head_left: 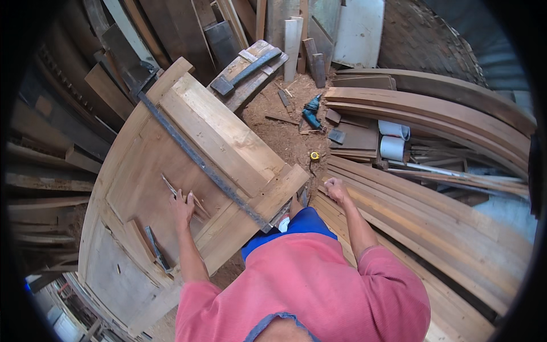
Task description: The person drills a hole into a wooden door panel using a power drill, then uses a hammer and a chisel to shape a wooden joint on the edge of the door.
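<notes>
My left hand [183,210] reaches over a curved wooden door panel [145,165], its fingers stretched and apart. The fingertips are at the near end of a thin pointed tool [168,184]; whether they grip it I cannot tell. Beside that hand lie thin wood strips [200,206]. A long dark metal bar clamp [191,153] stretches across the panel frame, beside two pale boards [225,137]. My right hand [337,190] is closed, held above long planks on the right; anything inside it is hidden.
A chisel-like tool [156,248] lies near a wood block [139,240] on the panel. On the sawdust floor are a teal power drill [311,112] and a yellow tape measure [314,156]. A hammer-like tool [245,72] rests on a block. Stacked planks [421,211] fill the right.
</notes>
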Demonstrator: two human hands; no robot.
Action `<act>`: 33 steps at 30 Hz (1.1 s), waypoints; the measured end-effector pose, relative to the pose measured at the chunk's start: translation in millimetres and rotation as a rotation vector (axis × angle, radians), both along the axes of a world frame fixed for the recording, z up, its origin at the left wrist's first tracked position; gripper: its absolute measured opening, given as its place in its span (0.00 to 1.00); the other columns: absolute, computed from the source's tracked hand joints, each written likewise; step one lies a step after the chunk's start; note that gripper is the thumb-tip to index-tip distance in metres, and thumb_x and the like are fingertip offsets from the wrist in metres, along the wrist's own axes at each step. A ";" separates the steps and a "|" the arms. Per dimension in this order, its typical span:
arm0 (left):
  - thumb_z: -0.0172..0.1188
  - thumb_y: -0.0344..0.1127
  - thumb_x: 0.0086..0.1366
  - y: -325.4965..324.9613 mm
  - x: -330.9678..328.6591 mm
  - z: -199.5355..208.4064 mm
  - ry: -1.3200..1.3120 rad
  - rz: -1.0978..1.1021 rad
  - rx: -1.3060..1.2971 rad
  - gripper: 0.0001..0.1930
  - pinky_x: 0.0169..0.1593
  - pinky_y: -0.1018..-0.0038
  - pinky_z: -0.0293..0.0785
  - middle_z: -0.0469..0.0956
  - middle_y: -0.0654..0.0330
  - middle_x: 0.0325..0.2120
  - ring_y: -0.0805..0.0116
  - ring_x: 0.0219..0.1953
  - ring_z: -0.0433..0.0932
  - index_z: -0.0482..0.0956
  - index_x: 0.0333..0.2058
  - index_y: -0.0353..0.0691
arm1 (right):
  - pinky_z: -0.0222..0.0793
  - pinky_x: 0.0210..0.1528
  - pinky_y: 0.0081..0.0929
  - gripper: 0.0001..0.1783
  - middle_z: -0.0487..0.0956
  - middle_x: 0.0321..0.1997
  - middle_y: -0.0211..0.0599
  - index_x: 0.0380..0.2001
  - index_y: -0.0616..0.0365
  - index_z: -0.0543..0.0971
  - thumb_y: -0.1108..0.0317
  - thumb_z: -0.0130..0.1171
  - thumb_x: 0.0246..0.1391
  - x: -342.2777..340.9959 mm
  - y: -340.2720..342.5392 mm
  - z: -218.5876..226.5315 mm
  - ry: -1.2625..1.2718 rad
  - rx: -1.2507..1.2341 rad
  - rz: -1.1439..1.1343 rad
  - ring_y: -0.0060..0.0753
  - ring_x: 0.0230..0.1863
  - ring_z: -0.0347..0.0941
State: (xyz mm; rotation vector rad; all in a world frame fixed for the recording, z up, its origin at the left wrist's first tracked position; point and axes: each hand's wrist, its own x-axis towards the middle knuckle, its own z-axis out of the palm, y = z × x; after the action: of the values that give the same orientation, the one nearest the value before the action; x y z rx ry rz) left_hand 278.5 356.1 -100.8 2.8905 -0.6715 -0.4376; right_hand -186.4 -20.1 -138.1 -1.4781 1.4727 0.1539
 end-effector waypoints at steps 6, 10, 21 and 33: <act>0.53 0.52 0.70 -34.0 -12.3 7.5 0.033 0.099 0.069 0.30 0.60 0.52 0.69 0.68 0.32 0.59 0.36 0.58 0.71 0.73 0.60 0.32 | 0.58 0.18 0.26 0.13 0.74 0.18 0.27 0.22 0.58 0.77 0.64 0.56 0.59 -36.1 -63.0 -23.3 0.109 0.066 0.183 0.22 0.17 0.65; 0.53 0.48 0.70 -30.0 -4.7 -6.0 -0.067 0.110 0.064 0.27 0.57 0.51 0.71 0.74 0.35 0.54 0.38 0.56 0.74 0.74 0.58 0.31 | 0.57 0.16 0.30 0.15 0.71 0.15 0.28 0.16 0.55 0.76 0.65 0.58 0.57 -43.8 -81.6 -24.4 0.163 0.036 0.277 0.24 0.15 0.64; 0.61 0.36 0.64 -19.9 14.2 26.7 -0.020 0.675 -0.470 0.12 0.47 0.59 0.77 0.84 0.51 0.38 0.52 0.40 0.83 0.81 0.44 0.40 | 0.73 0.35 0.41 0.15 0.81 0.24 0.43 0.30 0.67 0.82 0.63 0.57 0.53 166.4 -134.5 56.7 0.042 -0.273 0.658 0.44 0.28 0.78; 0.63 0.28 0.66 -115.2 -34.2 58.6 0.168 1.042 -1.304 0.10 0.36 0.79 0.72 0.77 0.66 0.32 0.78 0.31 0.74 0.78 0.45 0.35 | 0.64 0.61 0.53 0.38 0.70 0.63 0.54 0.64 0.50 0.68 0.59 0.66 0.49 472.9 -259.5 -0.4 -0.046 -1.095 1.281 0.61 0.61 0.66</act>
State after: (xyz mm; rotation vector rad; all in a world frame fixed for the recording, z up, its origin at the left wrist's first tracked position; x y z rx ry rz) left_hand 244.3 240.8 -42.1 1.5535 0.4833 -0.0157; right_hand 286.4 -279.7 -138.5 -3.1056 0.2465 0.0583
